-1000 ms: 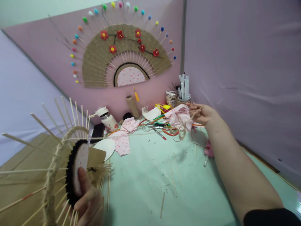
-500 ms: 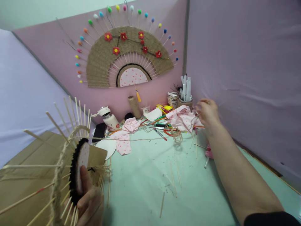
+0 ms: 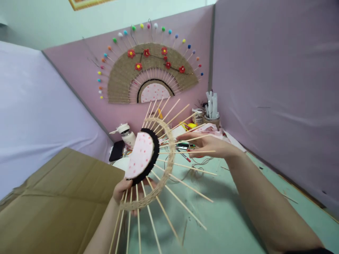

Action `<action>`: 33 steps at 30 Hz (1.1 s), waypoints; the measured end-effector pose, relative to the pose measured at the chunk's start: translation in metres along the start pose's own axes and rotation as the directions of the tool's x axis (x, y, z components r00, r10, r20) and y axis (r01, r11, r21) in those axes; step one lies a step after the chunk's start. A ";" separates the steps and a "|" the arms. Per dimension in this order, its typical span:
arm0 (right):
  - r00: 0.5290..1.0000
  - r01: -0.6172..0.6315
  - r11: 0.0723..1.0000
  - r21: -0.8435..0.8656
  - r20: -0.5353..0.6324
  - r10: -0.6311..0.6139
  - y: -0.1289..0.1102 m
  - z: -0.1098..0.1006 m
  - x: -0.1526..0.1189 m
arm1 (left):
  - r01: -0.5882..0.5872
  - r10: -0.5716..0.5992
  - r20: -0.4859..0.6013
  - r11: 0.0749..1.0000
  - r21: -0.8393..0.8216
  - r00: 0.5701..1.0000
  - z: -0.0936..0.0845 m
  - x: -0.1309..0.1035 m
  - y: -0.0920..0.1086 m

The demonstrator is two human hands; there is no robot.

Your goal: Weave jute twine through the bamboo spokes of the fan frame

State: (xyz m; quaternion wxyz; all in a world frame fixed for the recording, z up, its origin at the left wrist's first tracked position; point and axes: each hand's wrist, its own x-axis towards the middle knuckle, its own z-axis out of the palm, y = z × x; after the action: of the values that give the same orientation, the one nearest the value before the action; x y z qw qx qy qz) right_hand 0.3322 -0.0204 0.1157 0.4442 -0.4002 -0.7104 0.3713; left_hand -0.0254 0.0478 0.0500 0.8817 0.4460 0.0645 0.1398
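My left hand (image 3: 124,190) is closed on the lower left end of a half-round fan frame (image 3: 141,155), held up over the table. The frame has a pink dotted cloth centre, a black fuzzy rim and thin wooden sticks spreading outward. A woven twine band (image 3: 169,168) runs in an arc across the sticks. My right hand (image 3: 208,144) is at the frame's right side, fingers stretched out and apart around the stick ends. Some sticks cross in front of it, so whether it touches them or holds twine is unclear. Loose twine (image 3: 197,169) trails below it.
A finished fan with red flowers (image 3: 150,56) hangs on the pink back panel. Cardboard (image 3: 66,190) lies at left. Along the back stand a white bottle (image 3: 128,137) and a jar of white strips (image 3: 212,118); a dark phone (image 3: 116,151) lies near the bottle. Loose sticks lie on the green table (image 3: 219,218).
The fan frame has swung from the far left to the middle, its cloth face now toward me. My right hand has come in from the right to the sticks.
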 end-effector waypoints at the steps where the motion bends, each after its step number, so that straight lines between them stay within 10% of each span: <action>1: 0.998 0.032 0.994 0.100 0.049 -0.037 -0.006 0.005 0.000 | 0.094 -0.095 0.023 0.995 0.029 0.995 0.003 0.012 0.005; 11: 0.974 -0.117 0.897 0.427 -0.127 0.187 0.008 0.000 0.001 | 0.026 -0.043 0.105 0.987 0.157 0.994 0.000 0.070 0.034; 21: 0.971 -0.164 0.951 0.264 -0.125 0.202 0.019 -0.006 0.005 | 0.267 -0.289 0.043 0.923 0.276 0.956 -0.013 0.057 0.066; 33: 0.887 -0.281 0.830 0.481 -0.200 0.416 0.022 -0.006 0.011 | 0.261 -0.217 -0.189 0.933 0.249 0.958 -0.021 0.047 0.070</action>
State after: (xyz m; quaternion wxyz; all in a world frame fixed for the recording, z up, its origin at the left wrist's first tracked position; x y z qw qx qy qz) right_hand 0.3397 -0.0006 0.1017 0.5480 -0.4645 -0.4471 0.5329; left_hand 0.0012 0.1172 0.0946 0.8147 0.5389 0.2068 0.0562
